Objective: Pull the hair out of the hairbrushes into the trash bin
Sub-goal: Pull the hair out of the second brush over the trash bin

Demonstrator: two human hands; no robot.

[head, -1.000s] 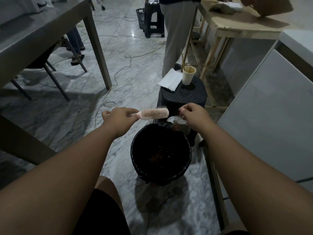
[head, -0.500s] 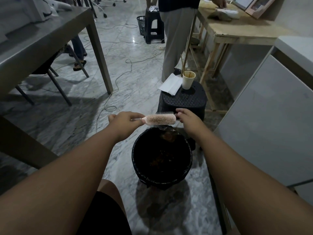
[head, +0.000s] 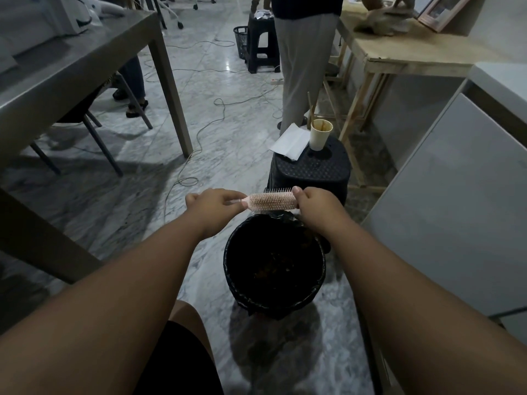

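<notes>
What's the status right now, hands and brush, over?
Left hand gripping pink hairbrush by the handle. Right hand at the brush tip. Brush above far rim of black trash bin. Nothing in the way.

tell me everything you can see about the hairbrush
The hairbrush is pale pink, looks plastic, with a long narrow head covered in rows of short bristles. It lies level, lengthwise from left to right, held in the air over the far rim of the black trash bin. The left hand has a grip on its thin handle; the right hand holds the far tip of the head. No hair is clearly visible in the bristles.
</notes>
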